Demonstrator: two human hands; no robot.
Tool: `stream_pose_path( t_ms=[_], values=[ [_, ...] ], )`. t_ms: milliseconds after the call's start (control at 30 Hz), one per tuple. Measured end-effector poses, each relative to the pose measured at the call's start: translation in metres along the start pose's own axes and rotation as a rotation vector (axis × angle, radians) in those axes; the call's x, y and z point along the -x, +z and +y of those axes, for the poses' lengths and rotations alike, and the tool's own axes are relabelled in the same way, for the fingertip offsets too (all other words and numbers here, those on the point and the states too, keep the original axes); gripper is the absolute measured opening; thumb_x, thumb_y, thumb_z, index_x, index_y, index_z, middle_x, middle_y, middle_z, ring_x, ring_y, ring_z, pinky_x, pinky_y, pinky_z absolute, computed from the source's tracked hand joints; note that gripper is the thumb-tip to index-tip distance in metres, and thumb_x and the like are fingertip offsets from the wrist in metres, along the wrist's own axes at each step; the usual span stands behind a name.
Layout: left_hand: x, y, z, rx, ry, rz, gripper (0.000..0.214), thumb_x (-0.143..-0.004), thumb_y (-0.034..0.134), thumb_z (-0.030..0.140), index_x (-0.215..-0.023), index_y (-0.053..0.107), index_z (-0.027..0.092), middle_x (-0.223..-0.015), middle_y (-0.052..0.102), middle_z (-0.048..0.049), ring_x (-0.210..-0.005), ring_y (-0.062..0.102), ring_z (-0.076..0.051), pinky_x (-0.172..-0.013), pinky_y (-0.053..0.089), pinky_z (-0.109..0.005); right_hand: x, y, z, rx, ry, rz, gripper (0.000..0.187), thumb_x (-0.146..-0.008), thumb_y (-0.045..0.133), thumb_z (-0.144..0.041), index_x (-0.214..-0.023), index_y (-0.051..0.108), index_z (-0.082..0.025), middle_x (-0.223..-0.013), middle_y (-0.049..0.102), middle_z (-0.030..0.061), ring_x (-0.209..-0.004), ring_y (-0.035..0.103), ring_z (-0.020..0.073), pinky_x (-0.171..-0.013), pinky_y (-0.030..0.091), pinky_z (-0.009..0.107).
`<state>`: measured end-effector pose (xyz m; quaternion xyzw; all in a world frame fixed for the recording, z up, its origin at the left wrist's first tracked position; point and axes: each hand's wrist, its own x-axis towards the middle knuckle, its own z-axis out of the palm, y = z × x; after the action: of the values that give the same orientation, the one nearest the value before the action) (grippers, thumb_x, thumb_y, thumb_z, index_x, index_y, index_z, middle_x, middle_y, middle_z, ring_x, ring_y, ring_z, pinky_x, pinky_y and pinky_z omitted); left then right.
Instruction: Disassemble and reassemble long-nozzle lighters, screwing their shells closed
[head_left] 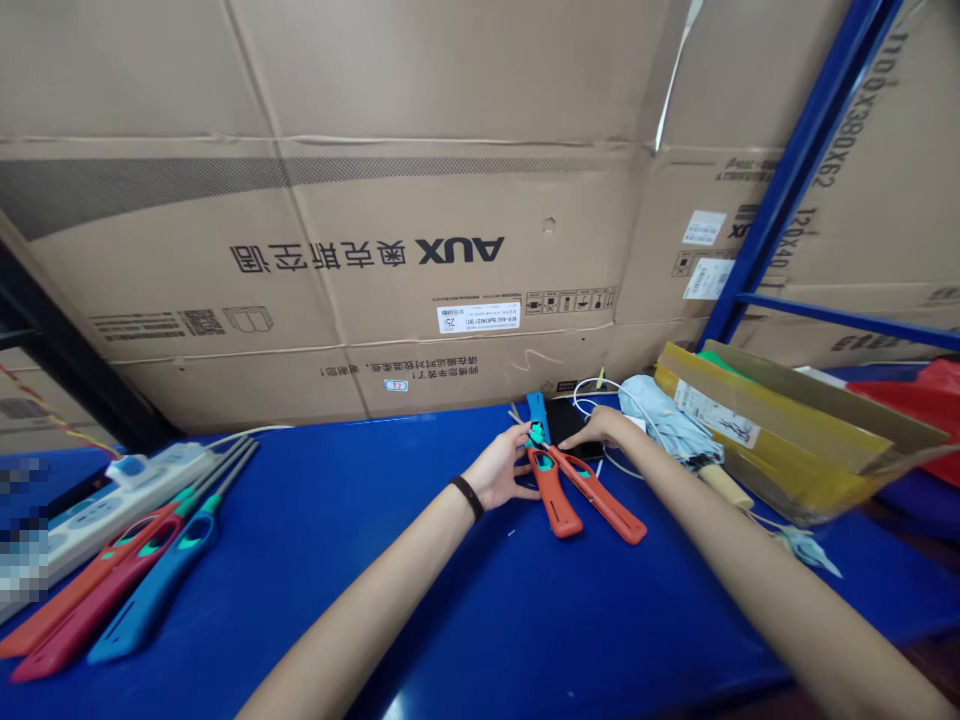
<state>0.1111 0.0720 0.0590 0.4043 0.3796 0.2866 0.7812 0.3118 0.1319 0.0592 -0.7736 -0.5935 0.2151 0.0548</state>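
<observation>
Several long-nosed utility lighters with teal trim are on the blue table. My left hand [496, 468] is shut on the neck of an orange lighter [556, 505] near the table's middle. A second orange lighter [600, 496] crosses it, and the fingertips of my right hand [596, 428] rest near its teal upper end. A blue lighter [537, 412] lies just behind them, partly hidden by my fingers. At the left lie a blue lighter [154, 590], a red lighter [94, 610] and an orange lighter [64, 600].
A white power strip [105, 510] lies at the left, and a black flat device [570, 425] lies under my right hand. A pale blue umbrella [667, 420], a yellow-taped cardboard package [780, 430] and a red bag [915, 400] are at the right. Cardboard cartons [360, 250] stand behind.
</observation>
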Motion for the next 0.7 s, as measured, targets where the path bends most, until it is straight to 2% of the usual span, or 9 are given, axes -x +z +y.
stream_pose_path(
  t_ms=[167, 333, 467, 500, 533, 600, 700],
  values=[
    [-0.004, 0.000, -0.004, 0.031, 0.009, -0.049, 0.032, -0.088, 0.038, 0.045, -0.098, 0.054, 0.020, -0.135, 0.041, -0.0090, -0.120, 0.040, -0.027, -0.096, 0.037, -0.056, 0.000, -0.004, -0.009, 0.066, 0.142, -0.080, 0.033, -0.089, 0.055, -0.033, -0.117, 0.054, -0.015, -0.116, 0.058, 0.0087, -0.098, 0.060, 0.0211, -0.081, 0.051, 0.042],
    [-0.005, -0.004, -0.001, 0.028, 0.002, -0.013, 0.032, -0.088, 0.036, 0.046, -0.100, 0.053, 0.021, -0.136, 0.041, -0.0091, -0.123, 0.038, -0.028, -0.099, 0.034, -0.055, 0.010, -0.016, -0.010, 0.029, 0.078, -0.091, 0.031, -0.090, 0.055, -0.033, -0.115, 0.056, -0.015, -0.114, 0.059, 0.0075, -0.095, 0.060, 0.0207, -0.079, 0.052, 0.040],
    [-0.005, 0.000, 0.002, 0.007, 0.000, 0.028, 0.030, -0.088, 0.038, 0.043, -0.102, 0.052, 0.021, -0.135, 0.042, -0.0105, -0.126, 0.035, -0.026, -0.102, 0.030, -0.052, 0.015, -0.032, 0.006, 0.044, 0.042, 0.075, 0.029, -0.089, 0.055, -0.036, -0.109, 0.058, -0.015, -0.109, 0.061, 0.0070, -0.093, 0.061, 0.0195, -0.079, 0.051, 0.038],
    [-0.005, 0.002, 0.001, 0.006, 0.003, 0.029, 0.030, -0.088, 0.038, 0.043, -0.101, 0.052, 0.020, -0.135, 0.042, -0.0108, -0.126, 0.035, -0.026, -0.102, 0.031, -0.051, 0.017, -0.038, 0.013, 0.051, 0.044, 0.131, 0.028, -0.086, 0.058, -0.039, -0.101, 0.061, -0.015, -0.106, 0.062, 0.0078, -0.094, 0.060, 0.0200, -0.079, 0.049, 0.037],
    [-0.007, 0.005, 0.000, 0.006, 0.007, 0.025, 0.030, -0.088, 0.037, 0.043, -0.100, 0.052, 0.020, -0.135, 0.042, -0.0108, -0.126, 0.035, -0.026, -0.101, 0.031, -0.050, 0.019, -0.044, 0.020, 0.053, 0.053, 0.183, 0.029, -0.080, 0.064, -0.042, -0.090, 0.063, -0.015, -0.099, 0.064, 0.0105, -0.095, 0.061, 0.0245, -0.075, 0.048, 0.033],
    [-0.012, 0.012, -0.002, 0.008, 0.013, 0.014, 0.030, -0.089, 0.035, 0.043, -0.099, 0.053, 0.020, -0.137, 0.041, -0.0104, -0.128, 0.032, -0.025, -0.101, 0.031, -0.050, 0.027, -0.056, 0.034, 0.045, 0.057, 0.265, 0.030, -0.074, 0.067, -0.046, -0.071, 0.062, -0.017, -0.083, 0.066, 0.0108, -0.092, 0.062, 0.0288, -0.066, 0.045, 0.030],
    [-0.023, 0.026, -0.008, 0.018, 0.026, 0.013, 0.027, -0.090, 0.036, 0.041, -0.098, 0.052, 0.021, -0.141, 0.037, -0.0087, -0.131, 0.029, -0.025, -0.102, 0.029, -0.050, 0.046, -0.072, 0.050, 0.006, 0.059, 0.344, 0.038, -0.073, 0.063, -0.052, -0.055, 0.056, -0.020, -0.063, 0.062, 0.0072, -0.075, 0.063, 0.0266, -0.056, 0.040, 0.028]
  ],
)
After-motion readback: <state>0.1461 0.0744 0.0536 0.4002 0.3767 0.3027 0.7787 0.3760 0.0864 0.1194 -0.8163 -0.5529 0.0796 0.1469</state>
